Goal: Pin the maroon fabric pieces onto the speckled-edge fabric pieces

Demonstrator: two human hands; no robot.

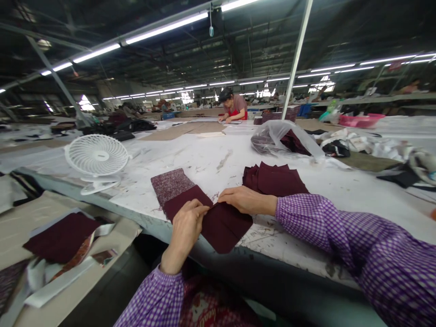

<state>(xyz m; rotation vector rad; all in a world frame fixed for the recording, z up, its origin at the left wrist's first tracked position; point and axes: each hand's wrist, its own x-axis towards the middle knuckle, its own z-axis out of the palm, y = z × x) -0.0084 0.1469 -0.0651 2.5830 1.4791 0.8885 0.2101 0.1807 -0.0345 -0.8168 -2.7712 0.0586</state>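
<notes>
Both hands pinch the upper edge of a dark maroon fabric piece (223, 229) that hangs over the table's front edge. My left hand (188, 222) closes on its left corner, thumb against fingers. My right hand (243, 198) grips the same edge a little farther right, fingers pressed together. Left of it, another maroon piece (185, 200) lies partly over a speckled maroon-and-grey fabric piece (172, 184). Just behind my right wrist rests a stack of maroon fabric pieces (279, 178), its edges uneven.
A white fan (98, 156) stands at the left table edge. A clear plastic bag (286, 138) holds dark fabric farther back. Below left, an open carton (126, 231) carries fabric scraps (63, 236). A co-worker (235, 106) leans over the table's far end, near a slanted white pole (296, 59).
</notes>
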